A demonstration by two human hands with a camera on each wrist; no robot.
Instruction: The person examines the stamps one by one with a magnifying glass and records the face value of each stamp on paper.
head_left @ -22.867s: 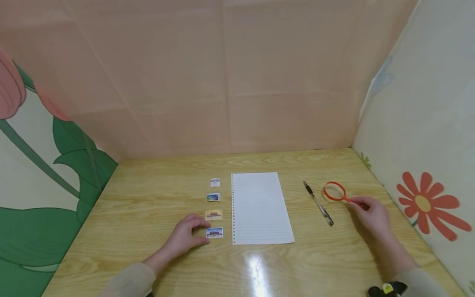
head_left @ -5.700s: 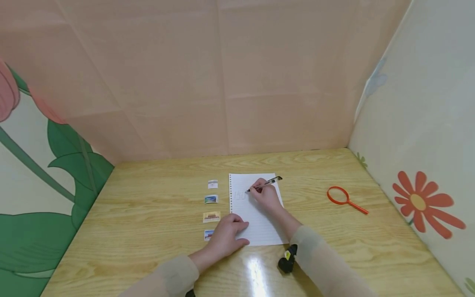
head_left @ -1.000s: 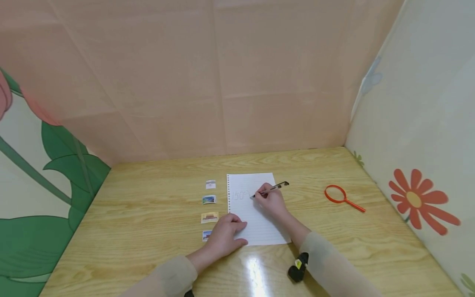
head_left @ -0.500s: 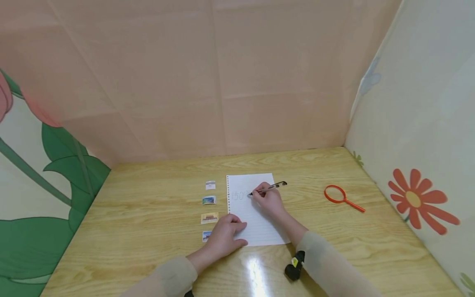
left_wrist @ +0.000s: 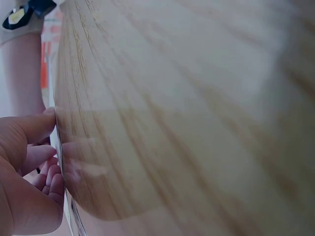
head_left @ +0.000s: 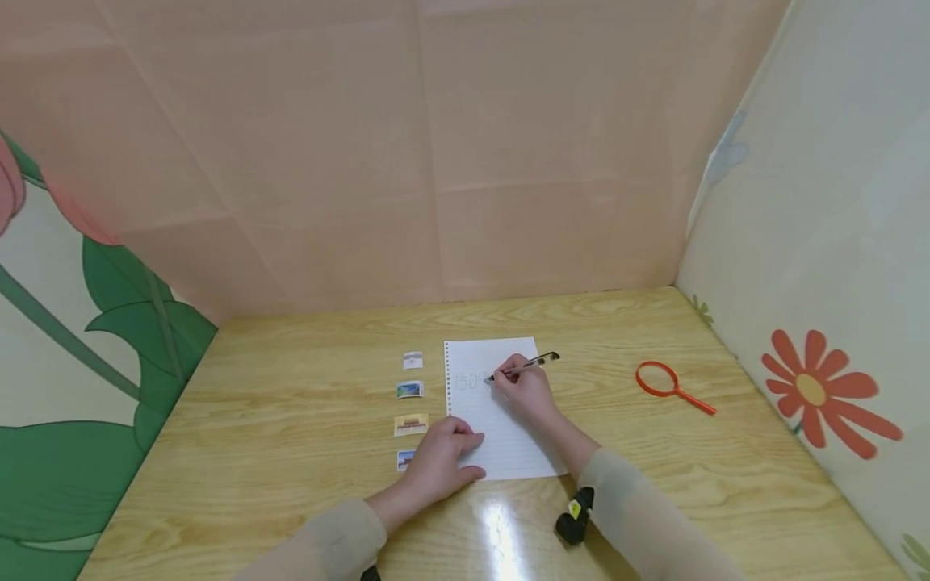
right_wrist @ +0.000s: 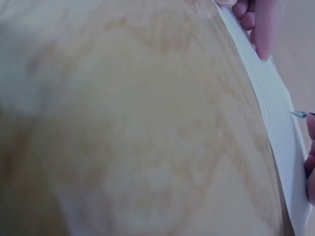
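A white lined sheet of paper [head_left: 508, 444] with punched holes down its left side lies on the wooden table. My right hand [head_left: 526, 395] pinches a clear pen with black ends [head_left: 541, 361], its tip on the upper part of the sheet. Faint writing [head_left: 467, 382], which looks like "150" and a further mark, stands left of the tip. My left hand [head_left: 439, 460] rests on the sheet's lower left, thumb and fingers spread apart. It partly covers the lowest of several stamps [head_left: 405, 460] in a column beside the sheet. In the right wrist view the pen tip [right_wrist: 299, 114] meets the paper.
A red magnifying glass [head_left: 679, 392] lies on the table right of the sheet. Above the left hand's stamp are a yellow stamp [head_left: 411, 424], a blue-green stamp [head_left: 410, 389] and a pale stamp [head_left: 412, 360]. Walls with printed coverings enclose the table's back and sides.
Since the oldest frame, my right hand has let go of the magnifying glass and taken the pen. The left hand has moved from the stamps onto the sheet. Writing has appeared; lately the pen shifted slightly.
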